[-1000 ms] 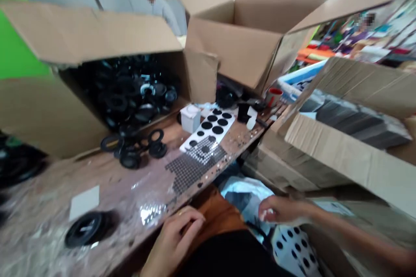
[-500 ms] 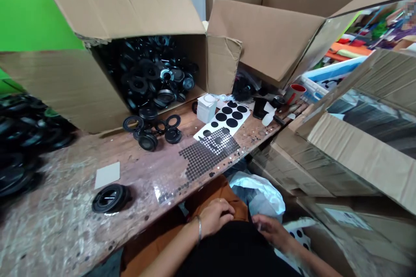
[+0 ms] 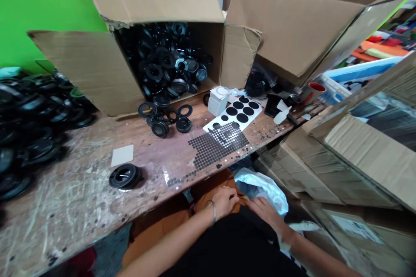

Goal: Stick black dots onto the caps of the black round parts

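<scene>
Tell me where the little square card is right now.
In the head view, the square card lies on the left part of the workbench, just beyond the thick black round part.

Right hand (image 3: 264, 213) now closer to the left hand (image 3: 225, 202)

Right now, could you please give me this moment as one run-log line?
left hand: at lap | right hand: at lap | black round part: on table, beside pale square card | open box: black parts inside
</scene>
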### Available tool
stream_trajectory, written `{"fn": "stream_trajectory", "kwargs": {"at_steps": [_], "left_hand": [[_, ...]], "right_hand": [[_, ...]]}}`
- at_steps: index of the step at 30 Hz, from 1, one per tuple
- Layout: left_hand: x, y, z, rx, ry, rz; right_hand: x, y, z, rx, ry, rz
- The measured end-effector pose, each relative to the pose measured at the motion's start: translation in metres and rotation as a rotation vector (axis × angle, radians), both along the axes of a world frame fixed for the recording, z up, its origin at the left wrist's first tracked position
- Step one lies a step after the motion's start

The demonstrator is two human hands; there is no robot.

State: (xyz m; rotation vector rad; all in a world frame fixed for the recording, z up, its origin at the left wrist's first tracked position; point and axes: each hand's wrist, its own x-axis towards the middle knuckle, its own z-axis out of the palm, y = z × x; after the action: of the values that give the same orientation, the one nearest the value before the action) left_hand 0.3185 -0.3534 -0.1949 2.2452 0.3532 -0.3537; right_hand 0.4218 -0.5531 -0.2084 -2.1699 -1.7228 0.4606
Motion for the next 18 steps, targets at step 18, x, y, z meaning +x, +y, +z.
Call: {"fn": "stream_trajectory", "kwargs": {"at_steps": [18], "left_hand": [[-0.009,-0.008,-0.008,-0.054,0.104,0.184]], "right_hand": [[0.018,0.001,-0.022,-0.016,0.169,0.010]]}}
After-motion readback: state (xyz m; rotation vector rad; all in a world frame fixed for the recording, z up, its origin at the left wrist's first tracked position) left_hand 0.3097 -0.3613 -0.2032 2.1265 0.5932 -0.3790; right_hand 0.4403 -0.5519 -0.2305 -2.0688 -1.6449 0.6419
